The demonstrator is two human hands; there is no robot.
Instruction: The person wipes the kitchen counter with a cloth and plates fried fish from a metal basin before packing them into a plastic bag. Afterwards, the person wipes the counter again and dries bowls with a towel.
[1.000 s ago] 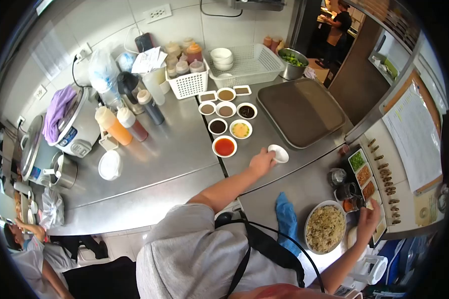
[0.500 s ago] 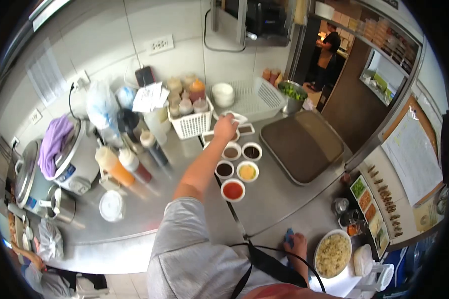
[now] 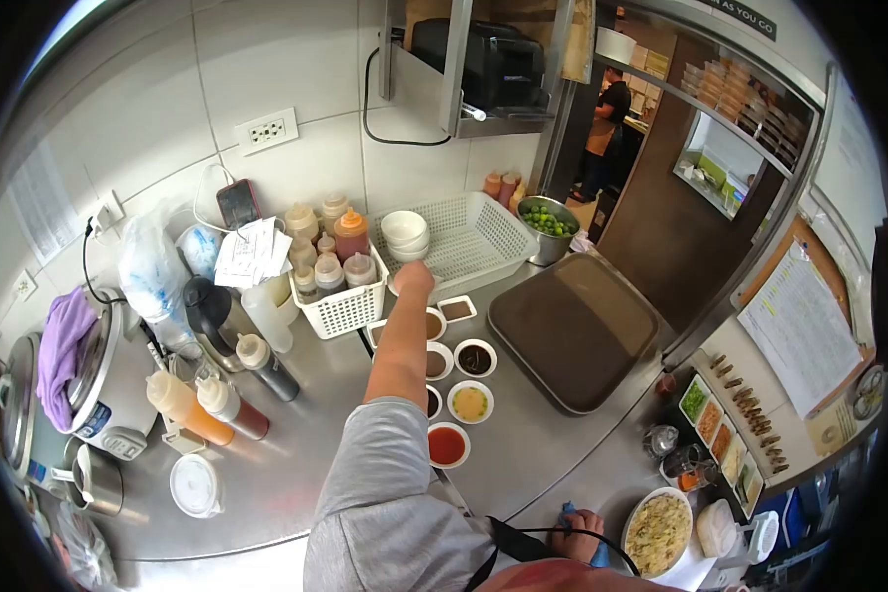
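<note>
My left hand [image 3: 413,278] reaches to the near edge of a white plastic basket [image 3: 498,266], just below stacked white bowls [image 3: 405,229]. Its fingers are mostly hidden, so I cannot tell what they hold. Under the forearm stand small dishes: red sauce [image 3: 448,445], yellow sauce with green bits [image 3: 471,403], dark sauce [image 3: 476,358] and a rectangular brown-sauce dish [image 3: 456,310]. Others are partly covered by the arm. At the lower right, my right hand [image 3: 577,536] rests closed on a blue cloth [image 3: 600,555], beside an oval dish of rice-like food [image 3: 658,533].
A basket of squeeze bottles [image 3: 340,306] stands left of my arm, with more bottles [image 3: 232,407] nearer. A brown tray [image 3: 572,331] lies to the right, below a metal bowl of green pieces [image 3: 548,229]. Another person [image 3: 607,123] stands beyond the opening.
My left hand has moved from a white dish beside the sauces to the edge of the basket by the stacked bowls. The view has shifted. My right hand stays on the blue cloth.
</note>
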